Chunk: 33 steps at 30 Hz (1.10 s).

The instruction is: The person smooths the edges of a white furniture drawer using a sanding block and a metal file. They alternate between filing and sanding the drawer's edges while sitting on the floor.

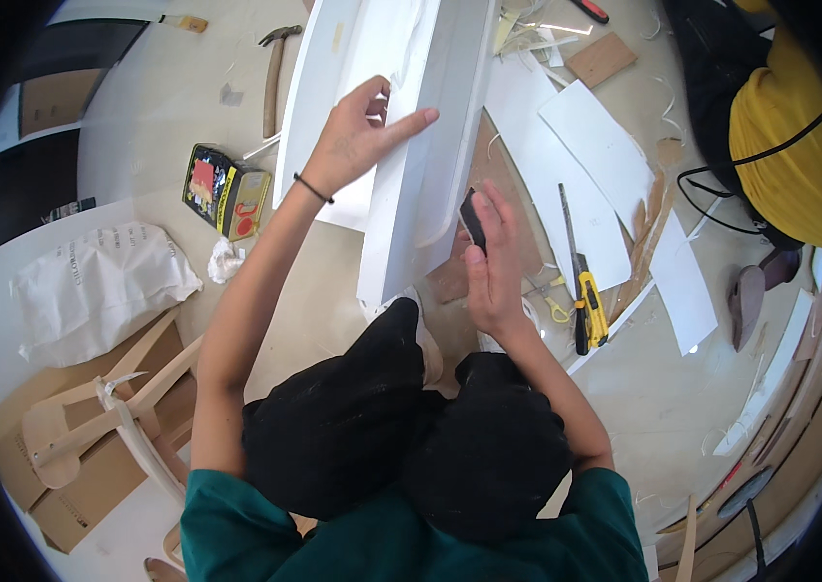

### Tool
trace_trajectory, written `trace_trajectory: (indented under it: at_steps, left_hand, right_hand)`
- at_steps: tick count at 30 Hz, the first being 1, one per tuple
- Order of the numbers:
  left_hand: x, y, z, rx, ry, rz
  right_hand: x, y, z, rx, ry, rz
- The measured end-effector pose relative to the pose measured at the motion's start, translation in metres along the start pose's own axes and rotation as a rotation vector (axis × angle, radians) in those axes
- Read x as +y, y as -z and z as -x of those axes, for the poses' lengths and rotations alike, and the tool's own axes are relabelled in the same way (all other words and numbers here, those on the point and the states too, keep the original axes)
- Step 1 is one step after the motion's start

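A long white trough-like piece (399,209) with raised sides slants away from my knees. My left hand (357,136) is closed over one of its raised walls, fingers curled over the far side and thumb stretched across the top. Beside its right edge, my right hand (496,267) holds a small dark block (472,219) between thumb and fingers. The block is against or very close to that edge; I cannot tell which. A brown board (517,155) lies partly under the piece.
Right of me lie white sheets (576,184), a yellow utility knife (590,301), a long thin file-like tool (568,223) and yellow scissors (557,308). A hammer (273,92), a tin (226,189), a white sack (105,286) and wooden frames (129,407) are left. A person in yellow (784,145) is nearby.
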<state>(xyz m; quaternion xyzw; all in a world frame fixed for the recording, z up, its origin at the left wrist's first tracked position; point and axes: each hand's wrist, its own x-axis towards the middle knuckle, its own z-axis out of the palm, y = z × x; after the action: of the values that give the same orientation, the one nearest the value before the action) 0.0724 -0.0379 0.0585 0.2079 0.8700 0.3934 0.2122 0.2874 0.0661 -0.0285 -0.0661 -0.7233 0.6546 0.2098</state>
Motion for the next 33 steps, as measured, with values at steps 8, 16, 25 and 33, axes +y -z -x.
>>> trace_trajectory:
  at_steps: [8, 16, 25, 33]
  left_hand:
    - [-0.012, 0.000, -0.067, 0.042, -0.107, 0.306]
    - [-0.025, -0.021, -0.074, 0.026, -0.195, 0.575]
    - [-0.021, -0.007, -0.072, -0.147, -0.085, 0.631]
    - [-0.035, -0.022, -0.055, -0.076, -0.258, 0.407]
  right_hand:
    - [-0.036, -0.024, -0.054, -0.112, 0.187, 0.539]
    - [-0.057, -0.050, -0.075, -0.055, 0.112, 0.893]
    - [-0.068, -0.054, -0.097, -0.078, 0.048, 1.049]
    - [0.041, 0.014, -0.056, 0.080, -0.174, 0.814]
